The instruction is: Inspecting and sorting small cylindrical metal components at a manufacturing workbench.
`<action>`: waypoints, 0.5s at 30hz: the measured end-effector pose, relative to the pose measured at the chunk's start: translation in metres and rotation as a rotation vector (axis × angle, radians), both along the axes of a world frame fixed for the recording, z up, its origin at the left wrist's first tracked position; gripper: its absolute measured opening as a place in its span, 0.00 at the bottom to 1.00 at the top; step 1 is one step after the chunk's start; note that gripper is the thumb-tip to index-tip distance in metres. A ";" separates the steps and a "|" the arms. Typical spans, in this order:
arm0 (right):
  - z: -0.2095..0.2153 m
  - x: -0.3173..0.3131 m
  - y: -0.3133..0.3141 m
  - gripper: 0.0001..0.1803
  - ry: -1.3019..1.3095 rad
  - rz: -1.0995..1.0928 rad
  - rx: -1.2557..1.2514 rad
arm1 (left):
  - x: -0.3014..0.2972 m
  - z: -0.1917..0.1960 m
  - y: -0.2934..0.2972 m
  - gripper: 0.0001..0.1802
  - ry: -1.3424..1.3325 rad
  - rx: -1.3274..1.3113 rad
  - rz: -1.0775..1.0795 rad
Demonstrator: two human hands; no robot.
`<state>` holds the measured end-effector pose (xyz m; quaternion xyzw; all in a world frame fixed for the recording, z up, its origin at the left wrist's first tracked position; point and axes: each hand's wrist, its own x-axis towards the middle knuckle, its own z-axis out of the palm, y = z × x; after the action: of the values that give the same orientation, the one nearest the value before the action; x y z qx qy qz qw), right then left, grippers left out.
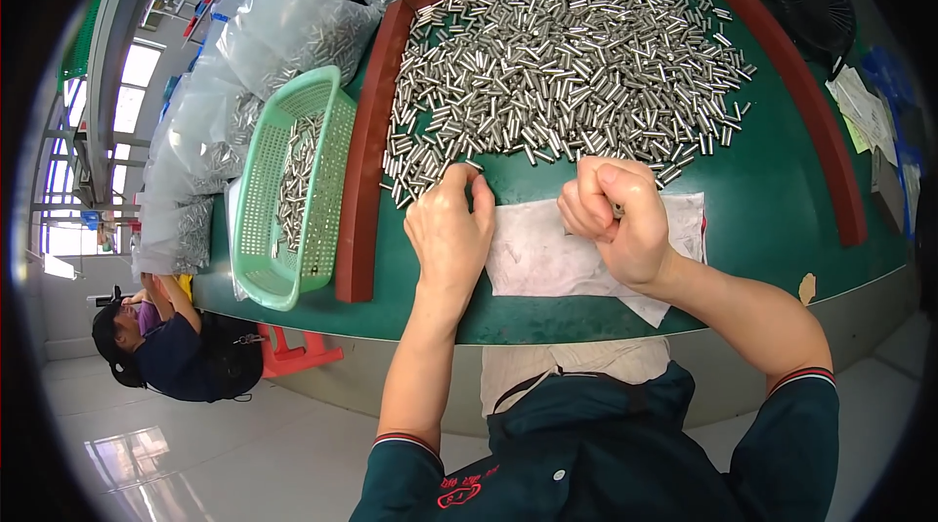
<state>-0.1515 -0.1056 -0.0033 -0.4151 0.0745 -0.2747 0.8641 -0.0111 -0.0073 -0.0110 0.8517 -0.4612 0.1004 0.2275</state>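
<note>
A broad heap of short, shiny metal pins (pixel 567 63) covers the green tabletop (pixel 762 199). At the heap's near left edge, my left hand (pixel 449 229) is closed, with a metal pin (pixel 474 165) at the tips of its thumb and forefinger. My right hand (pixel 625 219) is curled into a fist over a stained white cloth (pixel 537 253). A grey metal end peeks out between its fingers; how many pins are inside is hidden.
Dark red rails (pixel 366 160) border the heap. Left of them stands a green plastic basket (pixel 259 268) holding more pins. Clear bags (pixel 293 33) of pins line the far left. A black fan (pixel 809 9) stands at the back right. Another person (pixel 186 351) works at the left.
</note>
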 end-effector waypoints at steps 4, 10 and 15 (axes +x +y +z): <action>0.000 0.000 -0.001 0.16 0.007 -0.011 -0.008 | 0.001 -0.001 -0.006 0.06 -0.028 -0.005 0.016; -0.001 0.000 0.000 0.16 0.008 -0.011 0.004 | 0.002 -0.004 -0.008 0.12 -0.048 0.022 0.055; -0.004 0.002 0.001 0.18 -0.014 -0.021 -0.057 | 0.009 -0.007 -0.010 0.10 -0.132 -0.031 0.024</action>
<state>-0.1495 -0.1042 -0.0069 -0.4368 0.0652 -0.2888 0.8494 -0.0022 -0.0176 -0.0180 0.8451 -0.4633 0.1661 0.2085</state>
